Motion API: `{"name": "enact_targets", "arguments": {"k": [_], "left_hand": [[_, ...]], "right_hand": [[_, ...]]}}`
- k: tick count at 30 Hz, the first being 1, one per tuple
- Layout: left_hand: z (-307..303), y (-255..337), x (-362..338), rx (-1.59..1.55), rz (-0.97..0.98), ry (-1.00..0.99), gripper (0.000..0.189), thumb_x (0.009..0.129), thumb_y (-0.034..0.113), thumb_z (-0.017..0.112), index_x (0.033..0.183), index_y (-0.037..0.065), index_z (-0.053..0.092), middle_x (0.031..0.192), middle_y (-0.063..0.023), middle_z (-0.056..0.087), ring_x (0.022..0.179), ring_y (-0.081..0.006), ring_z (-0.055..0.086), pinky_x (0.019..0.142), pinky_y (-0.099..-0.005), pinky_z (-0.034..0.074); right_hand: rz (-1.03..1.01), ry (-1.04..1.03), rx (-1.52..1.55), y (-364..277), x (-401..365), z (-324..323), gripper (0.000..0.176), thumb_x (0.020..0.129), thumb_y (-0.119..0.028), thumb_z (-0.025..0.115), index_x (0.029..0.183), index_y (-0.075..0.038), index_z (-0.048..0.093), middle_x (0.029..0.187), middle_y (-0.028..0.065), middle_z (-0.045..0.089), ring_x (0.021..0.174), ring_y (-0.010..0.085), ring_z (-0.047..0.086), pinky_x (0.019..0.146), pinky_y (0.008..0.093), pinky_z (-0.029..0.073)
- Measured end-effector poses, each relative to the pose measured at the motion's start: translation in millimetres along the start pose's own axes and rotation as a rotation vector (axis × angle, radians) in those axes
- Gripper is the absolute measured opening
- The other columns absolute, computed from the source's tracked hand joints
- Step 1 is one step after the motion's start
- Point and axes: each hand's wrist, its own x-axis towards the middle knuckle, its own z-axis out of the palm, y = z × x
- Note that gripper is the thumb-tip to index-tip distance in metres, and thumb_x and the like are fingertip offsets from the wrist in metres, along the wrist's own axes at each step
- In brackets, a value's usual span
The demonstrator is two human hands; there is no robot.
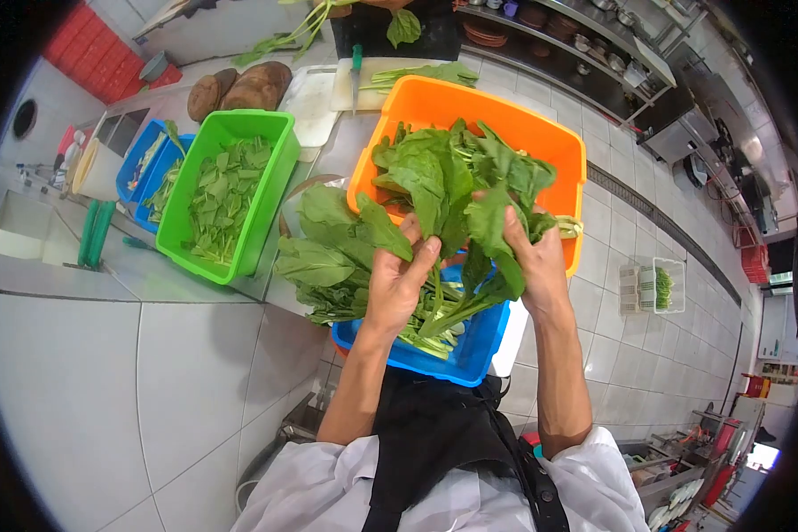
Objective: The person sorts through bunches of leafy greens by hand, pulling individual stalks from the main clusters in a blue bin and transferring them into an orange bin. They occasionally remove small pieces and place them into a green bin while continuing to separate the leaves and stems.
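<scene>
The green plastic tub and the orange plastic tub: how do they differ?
The green plastic tub holds small loose leaves; the orange plastic tub holds larger leaves. The green plastic tub stands clear to the left; the orange plastic tub is partly hidden by the leafy bunch that the left hand and right hand grip. Both are rectangular and open.

**Q:** From where does the single view look?
**A:** From a camera on the person's head. It faces forward and steeply down, and the white sleeves [328, 488] fill the lower edge.

**Q:** How near is it?
**A:** At arm's length. The left hand [399, 284] and right hand [539, 266], both closed on leafy greens [443, 177], sit at the frame's centre.

**Q:** How wide is the field?
**A:** Fisheye, with dark rounded corners and bowed lines. The worktop [133, 262] runs up the left side and the tiled floor [647, 248] falls away on the right.
</scene>
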Motion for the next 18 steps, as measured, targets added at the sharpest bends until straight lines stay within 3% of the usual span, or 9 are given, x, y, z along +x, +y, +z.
{"name": "enact_targets", "arguments": {"k": [2,4,6,8,12,14,18], "left_hand": [[-12.1,-8.7,0.5,0.324,0.053,-0.078,0.023,0.096,0.008,0.055,0.115,-0.005,0.055,0.104,-0.0049,0.063,0.096,-0.0092,0.058,0.074,-0.0237,0.048],[-7.9,-8.7,-0.4,0.336,0.132,-0.053,0.019,0.095,0.006,0.057,0.11,-0.004,0.057,0.099,-0.0036,0.062,0.09,-0.0078,0.056,0.073,-0.023,0.047],[-6.4,-6.8,-0.4,0.349,0.213,-0.029,0.014,0.094,0.005,0.058,0.105,-0.004,0.059,0.094,-0.0023,0.061,0.084,-0.0064,0.054,0.071,-0.0222,0.046],[-6.9,-4.4,0.1,0.358,0.118,0.114,0.011,0.09,0.001,0.063,0.099,-0.002,0.058,0.089,-0.0009,0.059,0.079,-0.0068,0.054,0.069,-0.0215,0.046],[5.7,-0.1,4.8,0.126,0.104,0.117,0.017,0.086,0.0,0.068,0.099,-0.001,0.057,0.087,-0.0014,0.058,0.076,-0.0082,0.055,0.07,-0.021,0.046],[10.1,0.8,4.9,0.234,0.274,0.092,0.017,0.086,0.002,0.069,0.097,-0.002,0.057,0.085,-0.0034,0.061,0.079,-0.0099,0.058,0.072,-0.021,0.047],[-8.6,-4.6,8.9,0.39,0.239,0.039,0.018,0.086,0.003,0.068,0.1,-0.001,0.057,0.088,-0.0037,0.059,0.078,-0.0104,0.058,0.071,-0.0231,0.048]], "right_hand": [[-0.036,0.041,-0.042,-10.2,-2.2,7.7,0.039,0.087,-0.023,0.072,0.112,0.004,0.06,0.089,0.0054,0.068,0.079,0.0122,0.062,0.075,0.0268,0.05],[-0.016,-0.123,-0.25,-21.8,-3.4,12.5,0.033,0.085,-0.016,0.073,0.109,0.003,0.063,0.093,0.0048,0.068,0.08,0.0117,0.062,0.075,0.0265,0.05],[-0.008,-0.088,-0.231,-20.7,-2.4,13.7,0.026,0.084,-0.01,0.072,0.106,0.002,0.064,0.095,0.0046,0.068,0.081,0.0114,0.062,0.075,0.0266,0.051],[0.004,-0.041,-0.066,-18.4,-1.3,12.7,0.024,0.085,-0.009,0.071,0.105,0.002,0.063,0.094,0.0044,0.068,0.081,0.0109,0.062,0.075,0.0268,0.051],[0.007,-0.04,-0.111,-15.0,0.3,11.1,0.023,0.086,-0.008,0.07,0.106,0.002,0.063,0.096,0.0048,0.067,0.084,0.0108,0.061,0.076,0.0277,0.051],[0.002,-0.05,-0.14,-14.2,0.4,10.6,0.024,0.086,-0.008,0.07,0.106,0.002,0.063,0.096,0.005,0.067,0.084,0.0113,0.061,0.076,0.0279,0.051],[0.023,-0.056,-0.063,-16.4,-1.5,9.8,0.026,0.085,-0.007,0.071,0.109,0.001,0.062,0.1,0.0052,0.067,0.087,0.0125,0.061,0.078,0.0282,0.051]]}}
